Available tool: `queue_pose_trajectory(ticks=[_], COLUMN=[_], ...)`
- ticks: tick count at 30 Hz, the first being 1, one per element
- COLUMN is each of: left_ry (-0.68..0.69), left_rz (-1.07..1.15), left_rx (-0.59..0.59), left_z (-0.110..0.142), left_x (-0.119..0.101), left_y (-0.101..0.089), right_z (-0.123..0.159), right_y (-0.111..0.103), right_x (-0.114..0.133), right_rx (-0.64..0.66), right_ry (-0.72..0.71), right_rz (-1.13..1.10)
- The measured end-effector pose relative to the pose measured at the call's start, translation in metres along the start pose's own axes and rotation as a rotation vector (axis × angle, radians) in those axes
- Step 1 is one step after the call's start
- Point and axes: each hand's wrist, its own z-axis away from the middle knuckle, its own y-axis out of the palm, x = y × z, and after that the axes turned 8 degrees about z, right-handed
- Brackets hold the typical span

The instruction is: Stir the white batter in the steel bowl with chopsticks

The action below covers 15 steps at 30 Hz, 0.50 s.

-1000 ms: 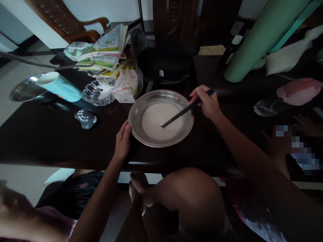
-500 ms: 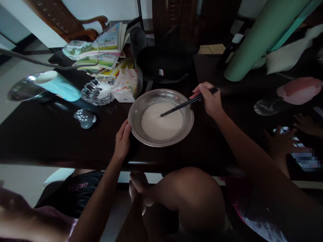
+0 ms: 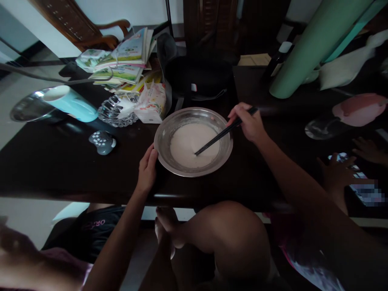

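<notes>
A steel bowl (image 3: pixel 165 133) of pale batter (image 3: pixel 188 145) sits near the front edge of a dark table (image 3: pixel 60 169). My left hand (image 3: pixel 147 169) grips the bowl's near-left rim, fingers curled on it. My right hand (image 3: pixel 250 123) is at the bowl's right side, closed on a pair of black chopsticks (image 3: pixel 218 137). Their tips dip into the batter near its middle.
Left of the bowl lie a small grey controller (image 3: pixel 103 142), a glass dish (image 3: pixel 118 111), a snack packet (image 3: pixel 151 104), a teal cup (image 3: pixel 71 104) and stacked books (image 3: pixel 121 60). A green roll (image 3: pixel 306 48) leans at the back right. Another person's hands (image 3: pixel 336 171) rest on a phone at right.
The chopstick tips have swept from the batter's far side down toward its middle, and my right hand dropped slightly. My left hand has kept its hold on the rim.
</notes>
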Motion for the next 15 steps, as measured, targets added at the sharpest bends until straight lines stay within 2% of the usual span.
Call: queue_pose_trajectory(ticks=[2, 3, 7, 8, 12, 15], left_ry=[0.013, 0.015, 0.0, -0.003, -0.01, -0.011], left_rz=[-0.002, -0.004, 0.004, 0.008, 0.02, 0.025], left_rx=[0.0, -0.002, 0.003, 0.003, -0.011, -0.009], left_z=[-0.0003, -0.0005, -0.001, -0.0009, -0.0002, 0.0003], left_x=[0.0004, 0.0008, 0.0014, 0.0014, 0.0017, 0.0012], left_y=[-0.0001, 0.0, 0.0002, 0.0003, 0.0003, 0.0004], right_z=[0.0008, 0.0005, -0.0022, -0.0022, -0.0004, -0.0016], right_y=[0.0015, 0.0012, -0.0027, -0.0028, -0.0002, -0.0022], right_x=[0.0016, 0.0022, 0.0017, 0.001, -0.0004, 0.0001], right_rx=[0.067, 0.051, -0.133, -0.127, 0.034, -0.056], right_ry=[0.003, 0.0, 0.014, 0.025, 0.028, -0.001], right_rz=[0.017, 0.032, 0.052, 0.041, 0.027, 0.038])
